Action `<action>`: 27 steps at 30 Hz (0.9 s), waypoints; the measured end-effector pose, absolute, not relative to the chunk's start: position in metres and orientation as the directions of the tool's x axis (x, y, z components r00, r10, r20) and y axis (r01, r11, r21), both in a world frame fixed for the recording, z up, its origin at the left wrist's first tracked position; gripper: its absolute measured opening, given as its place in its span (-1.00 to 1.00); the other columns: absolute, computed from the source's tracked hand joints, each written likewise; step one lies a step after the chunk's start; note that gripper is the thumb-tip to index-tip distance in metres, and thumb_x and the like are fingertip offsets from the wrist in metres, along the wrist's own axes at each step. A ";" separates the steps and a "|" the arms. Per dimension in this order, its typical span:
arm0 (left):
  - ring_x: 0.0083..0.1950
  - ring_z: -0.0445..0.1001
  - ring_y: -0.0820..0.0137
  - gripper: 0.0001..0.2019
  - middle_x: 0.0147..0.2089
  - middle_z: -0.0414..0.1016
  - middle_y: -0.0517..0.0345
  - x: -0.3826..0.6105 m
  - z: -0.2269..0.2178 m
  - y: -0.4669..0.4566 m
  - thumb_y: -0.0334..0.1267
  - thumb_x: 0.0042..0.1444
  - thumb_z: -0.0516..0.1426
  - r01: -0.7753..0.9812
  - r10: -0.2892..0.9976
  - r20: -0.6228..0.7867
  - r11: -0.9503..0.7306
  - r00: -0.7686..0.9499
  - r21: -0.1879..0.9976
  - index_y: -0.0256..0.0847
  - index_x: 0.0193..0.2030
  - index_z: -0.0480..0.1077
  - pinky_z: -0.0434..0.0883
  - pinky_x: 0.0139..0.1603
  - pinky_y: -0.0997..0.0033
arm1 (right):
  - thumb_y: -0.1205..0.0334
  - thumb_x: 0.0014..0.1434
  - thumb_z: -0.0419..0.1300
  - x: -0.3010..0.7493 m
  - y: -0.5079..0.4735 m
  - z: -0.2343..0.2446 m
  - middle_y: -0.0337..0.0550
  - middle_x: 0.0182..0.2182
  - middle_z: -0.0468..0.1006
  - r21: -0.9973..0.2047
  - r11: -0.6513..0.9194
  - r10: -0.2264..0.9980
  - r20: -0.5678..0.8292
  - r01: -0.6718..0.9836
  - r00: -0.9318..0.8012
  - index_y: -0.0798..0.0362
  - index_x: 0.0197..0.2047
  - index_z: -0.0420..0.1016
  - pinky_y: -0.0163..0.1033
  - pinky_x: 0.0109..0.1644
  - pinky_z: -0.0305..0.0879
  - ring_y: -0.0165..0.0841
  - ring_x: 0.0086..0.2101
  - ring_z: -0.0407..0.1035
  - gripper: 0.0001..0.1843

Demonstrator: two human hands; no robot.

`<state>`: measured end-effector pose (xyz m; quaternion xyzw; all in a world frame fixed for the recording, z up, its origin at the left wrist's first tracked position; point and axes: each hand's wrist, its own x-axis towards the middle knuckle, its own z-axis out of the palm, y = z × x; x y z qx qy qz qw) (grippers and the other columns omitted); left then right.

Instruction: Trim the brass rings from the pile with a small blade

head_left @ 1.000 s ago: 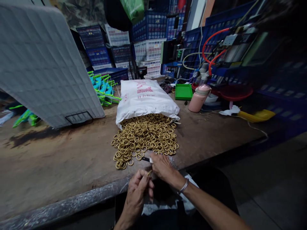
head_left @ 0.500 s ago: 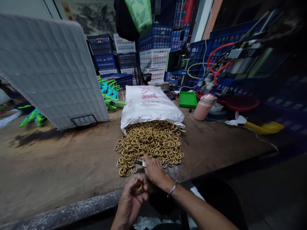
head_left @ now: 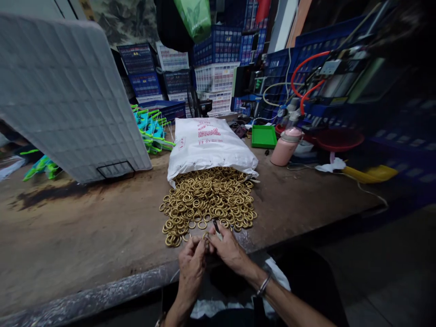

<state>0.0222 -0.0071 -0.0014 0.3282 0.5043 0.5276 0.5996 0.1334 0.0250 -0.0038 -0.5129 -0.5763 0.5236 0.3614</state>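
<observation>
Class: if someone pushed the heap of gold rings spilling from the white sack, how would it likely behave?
The rings lie loose, so the heap would probably spread rather than slide whole. They look like metal, likely heavy. Single rings might roll across the table.

Shiny brass-coloured metal rings (head_left: 208,200); worn wooden table (head_left: 85,227)

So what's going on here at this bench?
A person sits at a worn table with both hands together at its near edge. The left hand pinches a brass ring, and the right hand holds a small dark tool against it. Just beyond the hands lies a pile of rings spilling from an open white sack. A pink bottle and a green tray stand farther back on the right.
</observation>
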 end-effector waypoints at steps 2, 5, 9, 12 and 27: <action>-0.59 0.20 0.55 -0.75 -0.61 0.29 0.28 0.022 0.001 -0.007 -0.10 -0.11 0.19 -0.212 0.972 -0.198 0.168 -0.127 0.963 -0.26 -0.56 0.36 0.22 -0.53 0.58 | 0.18 0.09 -0.03 0.138 0.023 -0.003 -0.39 -0.66 0.26 -0.959 -0.039 0.971 -0.103 0.280 -0.218 0.06 -0.44 0.22 -0.39 -0.42 0.11 -0.49 -0.57 0.17 -0.85; -0.48 0.29 0.46 -0.86 -0.55 0.37 0.22 0.021 0.004 -0.008 -0.20 -0.11 0.19 -0.038 0.981 -0.055 0.049 -0.188 0.998 -0.23 -0.53 0.43 0.26 -0.40 0.54 | 0.14 0.11 -0.01 0.143 0.022 0.002 -0.35 -0.57 0.31 -0.911 0.102 0.975 0.011 0.401 -0.223 0.07 -0.38 0.29 -0.39 -0.40 0.08 -0.49 -0.51 0.17 -0.82; -0.37 0.35 0.37 -0.91 -0.45 0.45 0.15 0.021 0.006 -0.010 -0.26 -0.12 0.20 0.031 0.990 0.033 -0.029 -0.137 0.999 -0.21 -0.45 0.48 0.27 -0.29 0.50 | 0.16 0.12 0.00 0.142 0.021 0.008 -0.35 -0.57 0.24 -0.868 0.186 0.960 0.061 0.461 -0.272 0.08 -0.46 0.29 -0.40 -0.43 0.01 -0.50 -0.51 0.12 -0.79; -0.49 0.29 0.45 -0.86 -0.55 0.36 0.20 0.021 0.004 -0.011 -0.20 -0.08 0.18 -0.040 0.996 -0.046 0.043 -0.081 0.998 -0.24 -0.49 0.42 0.24 -0.43 0.55 | 0.20 0.11 -0.01 0.141 0.021 0.006 -0.38 -0.64 0.15 -0.882 0.097 0.970 -0.021 0.462 -0.243 0.09 -0.55 0.23 -0.41 -0.48 -0.03 -0.51 -0.54 0.08 -0.76; -0.72 0.00 0.66 -0.63 -0.64 0.22 0.37 0.020 -0.002 -0.010 0.07 -0.11 0.14 -0.280 0.933 -0.348 0.359 0.091 0.890 -0.22 -0.46 0.20 -0.06 -0.73 0.64 | 0.40 0.03 -0.05 0.151 0.021 -0.003 -0.26 -0.55 0.37 -0.639 0.222 0.951 -0.025 0.737 -0.308 0.06 -0.39 0.32 -0.37 -0.43 -0.01 -0.44 -0.50 0.23 -0.84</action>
